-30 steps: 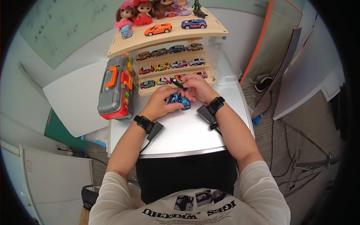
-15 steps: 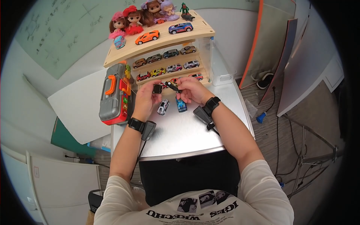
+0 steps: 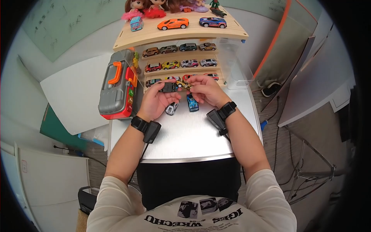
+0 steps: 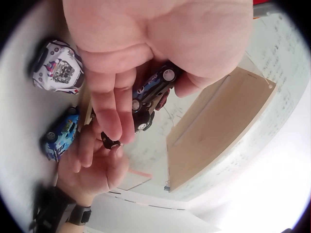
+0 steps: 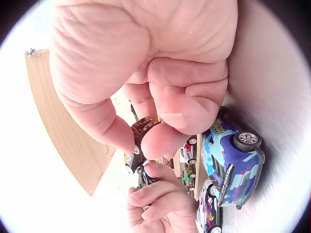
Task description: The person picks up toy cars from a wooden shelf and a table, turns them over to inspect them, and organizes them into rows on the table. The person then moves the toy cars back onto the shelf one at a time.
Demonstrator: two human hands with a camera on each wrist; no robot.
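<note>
In the head view my left hand (image 3: 154,103) holds a dark toy car (image 3: 169,87) between thumb and fingers; the left wrist view shows this car (image 4: 154,92) under the palm, its wheels showing. Close beside it, my right hand (image 3: 210,91) pinches a yellow-and-black car (image 3: 182,84) by one end; in the right wrist view thumb and fingertips grip this car (image 5: 145,130). A white patterned car (image 3: 172,108) stands on the table below my left hand, and a blue camouflage car (image 3: 192,103) below my right. Fingers partly hide both held cars.
Behind the hands is a wooden display shelf (image 3: 181,35) with rows of toy cars, and with dolls and cars on top. A grey-and-red toolbox (image 3: 116,83) stands left on the metal table (image 3: 185,143); a clear bin (image 3: 239,79) is at the right.
My left hand has left the blue car and come up holding the dark car, which now lies flatter and nearer the right hand's car. The white and blue cars have come into clear view.
</note>
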